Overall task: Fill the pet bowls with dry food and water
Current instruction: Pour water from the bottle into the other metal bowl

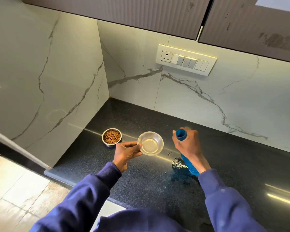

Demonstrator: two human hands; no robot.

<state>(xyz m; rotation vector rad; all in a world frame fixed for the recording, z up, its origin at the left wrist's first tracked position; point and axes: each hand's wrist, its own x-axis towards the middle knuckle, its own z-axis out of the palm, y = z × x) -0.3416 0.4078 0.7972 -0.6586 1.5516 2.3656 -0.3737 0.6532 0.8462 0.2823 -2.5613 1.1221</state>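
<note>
The speckled black stone countertop (141,178) fills a corner between marble-veined walls, and the empty steel bowl serves as the landmark on it. Right of that bowl, a blue ribbed plastic bottle (190,165) leans in the right hand (187,146), whose fingers wrap tightly around its upper part just below the blue screw cap (181,134). The left hand (126,153) pinches the near-left rim of the shallow empty steel bowl (150,143) between thumb and fingers. Just left of it and slightly farther back stands the small round steel bowl of brown kibble (111,136), apart from both hands.
</note>
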